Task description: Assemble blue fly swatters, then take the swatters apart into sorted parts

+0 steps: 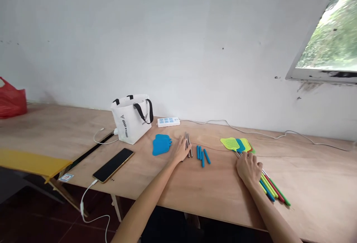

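On the plywood table (195,194), the left hand (180,149) lies flat over thin metal rods (189,143) beside blue rubbery grips (202,155); the right hand (248,168) presses loosely on plastic-mesh fly swatters (237,144), grasping nothing.

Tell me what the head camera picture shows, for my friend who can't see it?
Two bare arms reach over a wooden table: the left hand rests on thin metal rods beside blue fly swatter heads and blue handle grips, and the right hand lies on a bunch of colourful fly swatters. A white tote bag, phone and power strip sit nearby.
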The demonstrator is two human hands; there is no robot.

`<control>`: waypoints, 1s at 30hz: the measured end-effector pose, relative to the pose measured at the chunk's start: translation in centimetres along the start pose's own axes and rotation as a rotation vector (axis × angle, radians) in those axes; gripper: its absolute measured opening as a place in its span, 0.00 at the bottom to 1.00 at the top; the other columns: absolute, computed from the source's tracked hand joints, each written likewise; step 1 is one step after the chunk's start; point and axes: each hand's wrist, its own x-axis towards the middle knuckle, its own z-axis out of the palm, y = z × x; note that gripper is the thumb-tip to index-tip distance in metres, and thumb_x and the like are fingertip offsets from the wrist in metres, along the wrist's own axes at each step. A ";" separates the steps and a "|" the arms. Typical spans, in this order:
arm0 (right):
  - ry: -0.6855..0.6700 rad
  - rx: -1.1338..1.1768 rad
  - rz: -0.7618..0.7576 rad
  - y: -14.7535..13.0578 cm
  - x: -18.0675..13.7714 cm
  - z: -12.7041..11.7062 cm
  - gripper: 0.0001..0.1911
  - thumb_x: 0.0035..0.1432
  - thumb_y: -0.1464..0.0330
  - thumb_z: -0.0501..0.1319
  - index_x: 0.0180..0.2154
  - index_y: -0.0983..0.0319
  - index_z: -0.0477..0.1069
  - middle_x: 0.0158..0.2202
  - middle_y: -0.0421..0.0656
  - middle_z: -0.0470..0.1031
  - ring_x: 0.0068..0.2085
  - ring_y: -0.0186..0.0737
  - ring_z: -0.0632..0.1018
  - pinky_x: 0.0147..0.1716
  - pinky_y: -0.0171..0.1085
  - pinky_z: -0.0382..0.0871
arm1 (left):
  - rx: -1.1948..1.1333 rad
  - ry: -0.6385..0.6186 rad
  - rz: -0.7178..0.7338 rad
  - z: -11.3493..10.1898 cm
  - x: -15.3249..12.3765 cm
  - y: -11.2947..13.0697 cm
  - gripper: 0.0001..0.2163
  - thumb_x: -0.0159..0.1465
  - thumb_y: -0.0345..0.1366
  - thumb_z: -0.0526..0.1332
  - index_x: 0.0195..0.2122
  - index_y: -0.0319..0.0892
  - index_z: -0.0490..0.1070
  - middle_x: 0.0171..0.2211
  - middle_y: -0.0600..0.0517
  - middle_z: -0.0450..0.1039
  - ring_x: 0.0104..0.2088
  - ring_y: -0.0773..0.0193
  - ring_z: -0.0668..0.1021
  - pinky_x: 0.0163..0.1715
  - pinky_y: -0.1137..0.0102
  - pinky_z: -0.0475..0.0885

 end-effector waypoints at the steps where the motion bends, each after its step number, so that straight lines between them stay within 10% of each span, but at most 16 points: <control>1: -0.018 -0.080 0.016 0.4 0.0 0.2 0.19 0.68 0.69 0.45 0.49 0.68 0.71 0.48 0.61 0.73 0.54 0.58 0.72 0.50 0.53 0.62 | 0.021 -0.036 0.019 0.0 0.0 0.2 0.21 0.70 0.45 0.54 0.60 0.40 0.64 0.72 0.38 0.50 0.72 0.49 0.54 0.69 0.54 0.54; 11: -0.181 -0.103 -0.107 0.4 0.5 0.5 0.22 0.69 0.73 0.40 0.44 0.68 0.71 0.39 0.58 0.77 0.40 0.52 0.80 0.40 0.46 0.67 | 0.078 -0.106 0.133 -0.4 0.1 2.1 0.15 0.62 0.36 0.61 0.51 0.48 0.76 0.67 0.47 0.62 0.69 0.50 0.61 0.71 0.50 0.46; 19: -0.270 0.055 -0.131 -0.9 1.3 -1.1 0.14 0.67 0.76 0.44 0.44 0.65 0.68 0.37 0.54 0.78 0.39 0.48 0.80 0.34 0.39 0.62 | -0.518 0.223 0.239 -0.3 -2.3 7.1 0.10 0.70 0.45 0.57 0.42 0.48 0.75 0.50 0.46 0.74 0.56 0.53 0.73 0.63 0.58 0.61; 24: -0.229 0.222 -0.121 -3.4 2.7 -3.6 0.16 0.71 0.70 0.40 0.51 0.65 0.61 0.36 0.49 0.77 0.35 0.45 0.79 0.30 0.38 0.57 | -0.939 0.143 -0.035 1.9 -2.6 11.5 0.18 0.63 0.48 0.67 0.50 0.48 0.71 0.55 0.44 0.72 0.58 0.52 0.72 0.60 0.60 0.64; 30: -0.171 0.377 -0.151 -8.0 0.8 -6.3 0.17 0.72 0.64 0.39 0.53 0.61 0.60 0.39 0.48 0.76 0.37 0.45 0.78 0.29 0.37 0.56 | -1.370 -0.177 -0.250 4.0 -3.0 15.1 0.23 0.58 0.59 0.67 0.41 0.44 0.71 0.37 0.48 0.76 0.41 0.57 0.79 0.37 0.70 0.72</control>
